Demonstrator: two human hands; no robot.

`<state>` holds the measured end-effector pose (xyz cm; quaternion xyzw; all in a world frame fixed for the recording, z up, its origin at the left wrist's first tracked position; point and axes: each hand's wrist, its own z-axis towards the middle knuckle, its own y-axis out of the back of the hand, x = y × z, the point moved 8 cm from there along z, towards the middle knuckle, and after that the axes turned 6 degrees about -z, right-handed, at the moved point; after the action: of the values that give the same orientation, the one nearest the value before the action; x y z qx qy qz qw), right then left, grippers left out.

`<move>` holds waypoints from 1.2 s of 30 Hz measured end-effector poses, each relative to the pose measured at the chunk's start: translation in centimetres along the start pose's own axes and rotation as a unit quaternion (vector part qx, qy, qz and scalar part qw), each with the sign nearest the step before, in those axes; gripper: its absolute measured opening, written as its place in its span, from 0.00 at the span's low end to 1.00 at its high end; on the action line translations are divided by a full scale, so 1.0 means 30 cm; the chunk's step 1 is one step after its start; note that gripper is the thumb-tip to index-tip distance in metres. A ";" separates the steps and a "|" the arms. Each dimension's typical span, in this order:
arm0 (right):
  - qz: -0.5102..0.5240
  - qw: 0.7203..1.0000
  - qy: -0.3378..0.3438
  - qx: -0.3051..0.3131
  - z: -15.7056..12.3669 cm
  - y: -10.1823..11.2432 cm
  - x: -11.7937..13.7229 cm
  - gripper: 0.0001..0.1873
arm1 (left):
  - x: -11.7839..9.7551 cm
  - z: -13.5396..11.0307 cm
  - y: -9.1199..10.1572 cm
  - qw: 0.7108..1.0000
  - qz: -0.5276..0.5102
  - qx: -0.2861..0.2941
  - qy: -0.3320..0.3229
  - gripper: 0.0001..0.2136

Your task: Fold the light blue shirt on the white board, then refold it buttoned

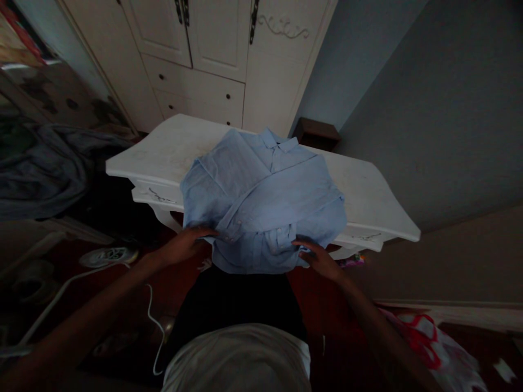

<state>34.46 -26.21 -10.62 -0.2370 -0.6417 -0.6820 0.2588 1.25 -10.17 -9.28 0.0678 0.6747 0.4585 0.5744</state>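
A light blue collared shirt (261, 190) lies spread over the white table, collar at the far side and sleeves folded across its front. Its lower part hangs over the near table edge towards my body. My left hand (192, 239) pinches the shirt's left side near a buttoned cuff. On the other side, my right hand (316, 256) grips cloth at the lower right, close to the second cuff. Folds of fabric cover some of the fingertips.
The white table (368, 190) has curved legs and drawers. Behind it stands a white wardrobe (204, 49). A brown box (316, 132) sits beyond the table. Grey cloth (44, 169) and a shoe (108, 257) are at left; a plastic bag (441, 348) lies lower right.
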 end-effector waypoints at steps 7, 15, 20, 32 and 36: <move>-0.001 0.999 -0.039 0.034 -0.017 0.031 0.014 0.14 | -0.053 -0.049 0.018 0.999 0.000 -0.001 -0.047 0.27; 0.039 0.998 0.019 0.051 -0.118 0.193 0.182 0.13 | -0.131 -0.163 0.124 0.996 0.060 -0.045 -0.055 0.19; 0.085 0.995 -0.037 -0.046 -0.146 0.332 0.163 0.15 | -0.192 -0.190 0.222 0.998 -0.007 -0.065 -0.021 0.16; 0.206 0.964 -0.089 -0.146 -0.058 0.464 0.135 0.24 | -0.267 -0.140 0.413 0.980 -0.049 -0.192 -0.034 0.14; 0.198 0.969 -0.051 -0.136 -0.006 0.533 0.163 0.27 | -0.290 -0.110 0.455 0.972 -0.030 -0.223 -0.073 0.15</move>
<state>41.27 -27.32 4.62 -0.4269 -0.4956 -0.6848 0.3211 -4.56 -9.54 6.16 -0.0490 0.5139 0.5736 0.6360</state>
